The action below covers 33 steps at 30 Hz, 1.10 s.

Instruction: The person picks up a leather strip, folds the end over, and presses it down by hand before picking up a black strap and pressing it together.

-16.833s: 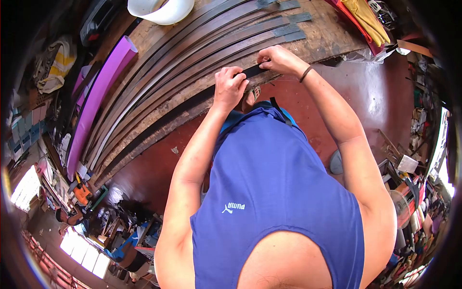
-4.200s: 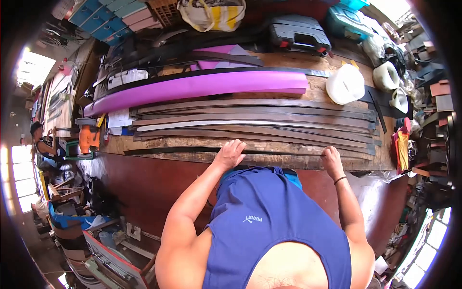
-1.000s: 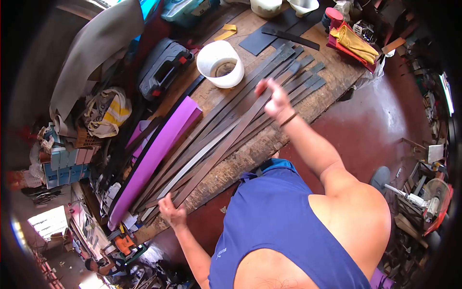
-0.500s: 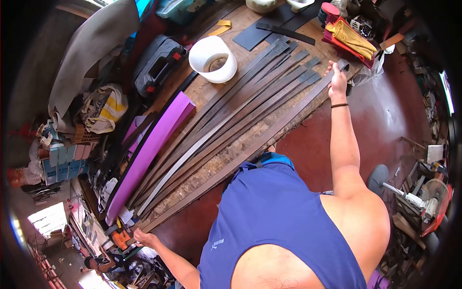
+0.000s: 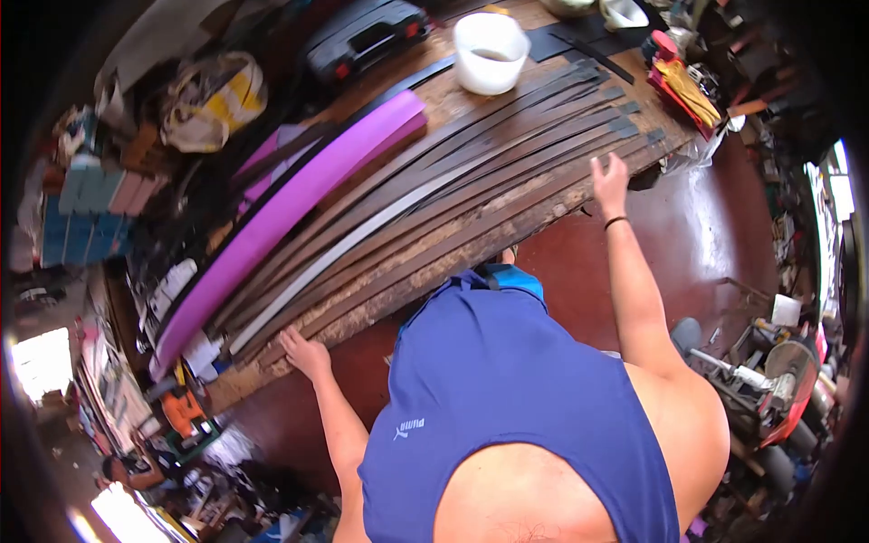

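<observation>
Long dark brown strips lie side by side along the wooden workbench, with one pale grey strip among them. The nearest brown strip runs along the bench's front edge. My left hand has its fingertips stretched out at this strip's left part. Over the front edge further right is my right hand, thumb and fingers apart with nothing between them, just below the strip's right part. Behind the strips, a purple curved sheet lies lengthwise.
At the back of the bench stand a white tub and a black tool case. A yellow and red cloth bundle sits at the right corner. An orange tool is at the lower left; a fan stands right.
My right hand has let go of the nearest strip's end, which now lies flat with the others. My left hand has moved inward along the edge. The view has turned.
</observation>
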Each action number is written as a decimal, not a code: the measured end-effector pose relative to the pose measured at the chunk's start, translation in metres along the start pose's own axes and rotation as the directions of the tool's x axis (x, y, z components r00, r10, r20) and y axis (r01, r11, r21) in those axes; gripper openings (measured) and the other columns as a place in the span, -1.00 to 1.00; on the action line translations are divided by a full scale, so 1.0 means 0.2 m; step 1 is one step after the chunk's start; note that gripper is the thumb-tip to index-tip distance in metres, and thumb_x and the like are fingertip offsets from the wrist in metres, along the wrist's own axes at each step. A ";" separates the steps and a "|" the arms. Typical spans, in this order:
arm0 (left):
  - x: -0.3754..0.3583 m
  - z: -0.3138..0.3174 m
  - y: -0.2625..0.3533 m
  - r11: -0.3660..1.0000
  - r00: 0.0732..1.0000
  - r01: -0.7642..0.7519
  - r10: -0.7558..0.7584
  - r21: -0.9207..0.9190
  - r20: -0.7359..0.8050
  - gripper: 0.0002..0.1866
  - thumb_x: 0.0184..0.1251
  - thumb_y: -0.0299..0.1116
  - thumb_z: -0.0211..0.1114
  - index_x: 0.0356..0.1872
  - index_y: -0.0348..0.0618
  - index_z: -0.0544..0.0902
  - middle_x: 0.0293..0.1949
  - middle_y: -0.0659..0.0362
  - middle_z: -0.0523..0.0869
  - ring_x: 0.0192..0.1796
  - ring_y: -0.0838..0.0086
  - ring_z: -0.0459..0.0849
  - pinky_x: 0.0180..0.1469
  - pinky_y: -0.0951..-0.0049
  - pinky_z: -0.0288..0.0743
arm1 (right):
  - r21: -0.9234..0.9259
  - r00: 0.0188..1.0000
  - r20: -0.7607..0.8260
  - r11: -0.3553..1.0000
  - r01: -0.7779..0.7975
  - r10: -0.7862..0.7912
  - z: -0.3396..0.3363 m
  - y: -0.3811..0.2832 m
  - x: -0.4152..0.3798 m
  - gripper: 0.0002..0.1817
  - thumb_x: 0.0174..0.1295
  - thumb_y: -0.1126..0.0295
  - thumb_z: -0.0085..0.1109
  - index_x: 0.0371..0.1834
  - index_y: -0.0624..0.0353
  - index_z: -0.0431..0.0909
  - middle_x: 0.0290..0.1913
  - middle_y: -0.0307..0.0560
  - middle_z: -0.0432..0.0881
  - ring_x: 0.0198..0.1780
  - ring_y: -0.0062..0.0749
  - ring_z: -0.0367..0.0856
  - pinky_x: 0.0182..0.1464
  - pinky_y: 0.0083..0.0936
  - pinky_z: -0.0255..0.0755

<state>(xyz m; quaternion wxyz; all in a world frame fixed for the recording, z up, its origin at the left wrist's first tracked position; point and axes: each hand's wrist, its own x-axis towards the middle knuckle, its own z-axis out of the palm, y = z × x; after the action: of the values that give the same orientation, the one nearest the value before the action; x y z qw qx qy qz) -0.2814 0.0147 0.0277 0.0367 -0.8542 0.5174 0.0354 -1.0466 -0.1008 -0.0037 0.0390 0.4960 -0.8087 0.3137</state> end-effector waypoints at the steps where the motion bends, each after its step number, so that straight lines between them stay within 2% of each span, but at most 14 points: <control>1: -0.02 0.03 -0.05 0.999 0.999 -0.031 0.030 -0.040 -0.023 -0.38 0.43 -0.44 0.13 0.53 -0.11 0.32 0.62 0.00 0.23 0.67 0.08 0.09 0.55 -0.18 0.11 | -0.018 0.990 0.079 0.993 0.115 -0.114 0.04 -0.17 -0.12 -0.30 0.35 0.00 0.27 0.37 0.34 0.46 0.35 0.42 0.49 0.43 0.24 0.38 0.46 -0.01 0.26; 4: -0.04 0.09 -0.19 0.985 0.995 -0.088 0.079 -0.151 -0.065 -0.42 0.48 -0.36 0.11 0.52 -0.08 0.37 0.61 0.07 0.27 0.67 0.10 0.10 0.58 -0.15 0.05 | 0.022 0.882 0.320 0.934 0.356 -0.344 0.08 -0.66 -0.48 -0.28 0.32 -0.01 0.29 0.43 0.22 0.44 0.50 0.30 0.36 0.52 0.20 0.28 0.49 0.11 0.19; 6: -0.06 0.10 -0.26 0.972 0.991 -0.117 0.100 -0.204 -0.094 -0.44 0.50 -0.33 0.11 0.51 -0.07 0.39 0.60 0.09 0.29 0.67 0.10 0.10 0.59 -0.13 0.00 | -0.035 0.809 0.473 0.910 0.413 -0.349 0.07 -0.82 -0.66 -0.26 0.32 -0.05 0.28 0.48 0.11 0.41 0.60 0.17 0.23 0.59 0.14 0.17 0.53 0.22 0.11; 9: -0.08 0.12 -0.28 0.959 0.978 -0.169 0.134 -0.229 -0.163 -0.46 0.51 -0.30 0.09 0.49 -0.10 0.42 0.60 0.08 0.29 0.68 0.10 0.09 0.61 -0.15 -0.08 | -0.029 0.744 0.522 0.863 0.504 -0.417 0.08 -0.87 -0.80 -0.25 0.33 -0.09 0.26 0.51 0.05 0.39 0.62 0.10 0.21 0.63 0.12 0.11 0.55 0.26 0.05; 12: -0.09 0.15 -0.29 0.946 0.971 -0.184 0.133 -0.266 -0.200 -0.45 0.52 -0.29 0.09 0.50 -0.10 0.41 0.61 0.08 0.27 0.68 0.09 0.09 0.62 -0.16 -0.11 | -0.067 0.733 0.530 0.840 0.538 -0.426 0.06 -0.86 -0.83 -0.25 0.34 -0.10 0.24 0.53 -0.02 0.38 0.64 0.09 0.19 0.63 0.10 0.10 0.55 0.25 0.05; 16: -0.09 0.17 -0.27 0.949 0.972 -0.154 0.095 -0.275 -0.217 -0.45 0.55 -0.22 0.10 0.49 -0.11 0.41 0.61 0.07 0.28 0.68 0.07 0.08 0.62 -0.17 -0.14 | -0.045 0.762 0.505 0.869 0.493 -0.406 0.05 -0.89 -0.78 -0.35 0.34 -0.04 0.26 0.43 0.00 0.45 0.59 0.07 0.23 0.60 0.11 0.12 0.56 0.24 0.01; 17: -0.09 0.17 -0.27 0.945 0.969 -0.164 0.100 -0.285 -0.226 -0.45 0.55 -0.20 0.11 0.49 -0.11 0.41 0.61 0.07 0.28 0.68 0.07 0.07 0.62 -0.18 -0.15 | -0.042 0.775 0.477 0.870 0.492 -0.415 0.05 -0.91 -0.77 -0.42 0.34 0.01 0.27 0.35 0.02 0.50 0.55 0.08 0.26 0.55 0.12 0.18 0.54 0.19 0.04; 20: -0.09 0.18 -0.27 0.937 0.966 -0.167 0.093 -0.307 -0.240 -0.45 0.56 -0.16 0.13 0.48 -0.11 0.41 0.61 0.07 0.28 0.68 0.07 0.07 0.62 -0.19 -0.17 | -0.009 0.776 0.459 0.871 0.491 -0.432 0.09 -0.98 -0.71 -0.46 0.34 0.04 0.28 0.31 0.04 0.53 0.52 0.10 0.28 0.51 0.11 0.23 0.50 0.15 0.10; 24: -0.08 0.19 -0.27 0.936 0.968 -0.147 0.071 -0.320 -0.239 -0.44 0.55 -0.12 0.16 0.46 -0.12 0.42 0.60 0.07 0.29 0.68 0.06 0.07 0.62 -0.21 -0.18 | 0.165 0.746 0.410 0.847 0.506 -0.525 0.12 -1.17 -0.62 -0.52 0.32 0.14 0.33 0.24 0.09 0.56 0.40 0.09 0.42 0.42 0.09 0.34 0.46 0.03 0.20; 27: -0.07 0.18 -0.25 0.933 0.974 -0.117 0.040 -0.341 -0.225 -0.43 0.53 -0.09 0.18 0.45 -0.13 0.43 0.60 0.07 0.30 0.68 0.06 0.07 0.63 -0.21 -0.19 | 0.378 0.708 0.387 0.802 0.463 -0.591 0.12 -1.35 -0.54 -0.56 0.29 0.29 0.37 0.21 0.13 0.56 0.32 0.07 0.49 0.36 0.08 0.42 0.41 -0.09 0.31; 28: -0.07 0.17 -0.24 0.932 0.976 -0.101 0.025 -0.348 -0.214 -0.42 0.53 -0.08 0.18 0.45 -0.13 0.44 0.60 0.07 0.30 0.68 0.06 0.07 0.63 -0.21 -0.19 | 0.447 0.702 0.342 0.765 0.463 -0.625 0.10 -1.42 -0.49 -0.56 0.28 0.34 0.38 0.21 0.14 0.56 0.29 0.08 0.51 0.35 0.06 0.44 0.39 -0.11 0.34; 30: -0.07 0.15 -0.20 0.960 0.988 -0.013 -0.031 -0.280 -0.153 -0.39 0.52 -0.06 0.19 0.47 -0.12 0.42 0.62 0.02 0.24 0.68 -0.04 0.04 0.58 -0.34 -0.15 | 0.580 0.686 0.249 0.673 0.460 -0.684 0.05 -1.57 -0.37 -0.57 0.25 0.44 0.39 0.20 0.16 0.57 0.25 0.08 0.54 0.31 0.04 0.48 0.36 -0.16 0.39; 32: -0.11 0.13 -0.10 0.975 0.974 0.070 -0.112 -0.209 -0.198 -0.36 0.51 -0.05 0.20 0.50 -0.11 0.41 0.64 -0.03 0.17 0.68 -0.08 0.01 0.55 -0.40 -0.12 | 0.640 0.688 0.056 0.555 0.531 -0.723 -0.08 -1.74 -0.15 -0.62 0.24 0.50 0.39 0.14 0.19 0.60 0.17 0.07 0.61 0.24 -0.01 0.56 0.31 -0.17 0.46; 33: -0.13 0.10 -0.04 0.975 0.969 0.079 -0.123 -0.206 -0.212 -0.34 0.50 -0.04 0.21 0.52 -0.11 0.38 0.66 -0.08 0.11 0.68 -0.10 0.00 0.54 -0.42 -0.11 | 0.583 0.623 -0.094 0.464 0.667 -0.777 -0.14 -1.80 0.00 -0.65 0.35 0.45 0.30 0.18 0.22 0.57 0.22 0.04 0.62 0.23 -0.01 0.62 0.34 -0.19 0.45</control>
<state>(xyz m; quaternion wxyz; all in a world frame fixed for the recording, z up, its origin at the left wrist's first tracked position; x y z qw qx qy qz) -0.2858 0.0431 0.0107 -0.1044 -0.8775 0.4678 -0.0119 -0.7559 -0.1978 0.1882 -0.0559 0.8057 -0.3880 0.4440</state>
